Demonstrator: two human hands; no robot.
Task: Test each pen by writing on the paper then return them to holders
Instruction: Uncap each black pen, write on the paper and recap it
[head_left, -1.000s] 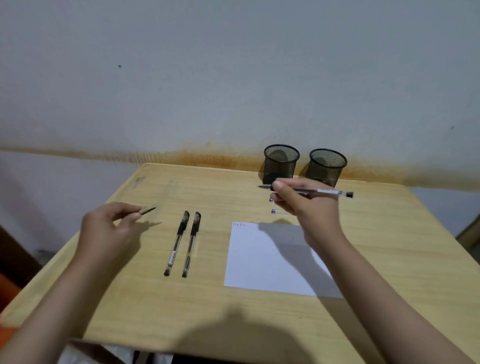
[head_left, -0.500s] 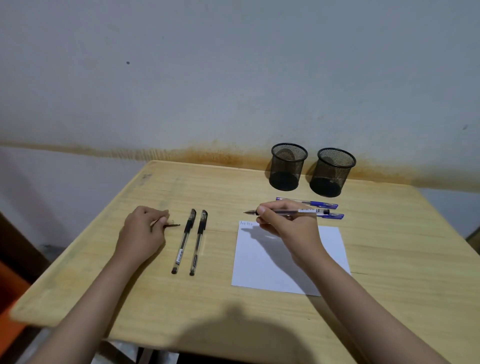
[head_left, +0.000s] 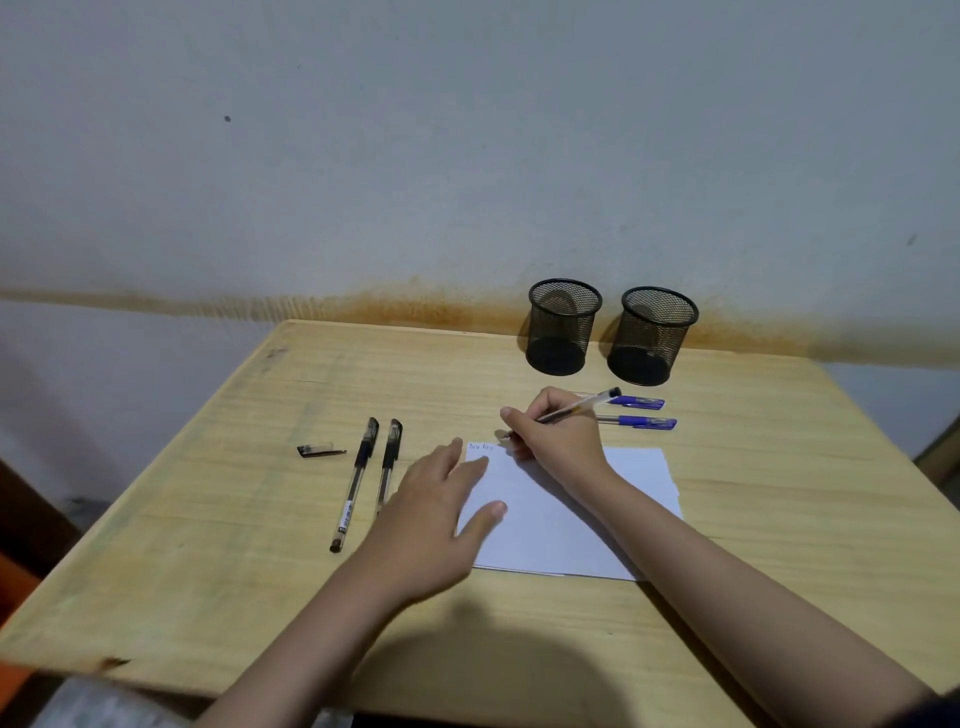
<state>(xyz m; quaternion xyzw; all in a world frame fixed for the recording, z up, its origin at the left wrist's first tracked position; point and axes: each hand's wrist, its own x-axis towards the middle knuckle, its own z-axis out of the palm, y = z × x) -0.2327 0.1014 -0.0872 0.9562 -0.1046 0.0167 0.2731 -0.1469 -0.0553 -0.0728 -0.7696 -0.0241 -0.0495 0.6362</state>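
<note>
The right hand (head_left: 558, 441) pinches an uncapped clear black-ink pen (head_left: 582, 408), tip at the top-left corner of the white paper sheet (head_left: 613, 499) on the pale wooden bench (head_left: 234, 519). The left hand (head_left: 434, 514), fingers straight, presses the sheet's nine o'clock edge.

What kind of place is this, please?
Probably a plain writing desk in a home or study room: a wooden table against a stained wall, two mesh holders, pens, paper.

table (head_left: 727, 467): matt grained wood | holders (head_left: 563, 327): black wire mesh | sheet (head_left: 597, 519): smooth white paper
</note>
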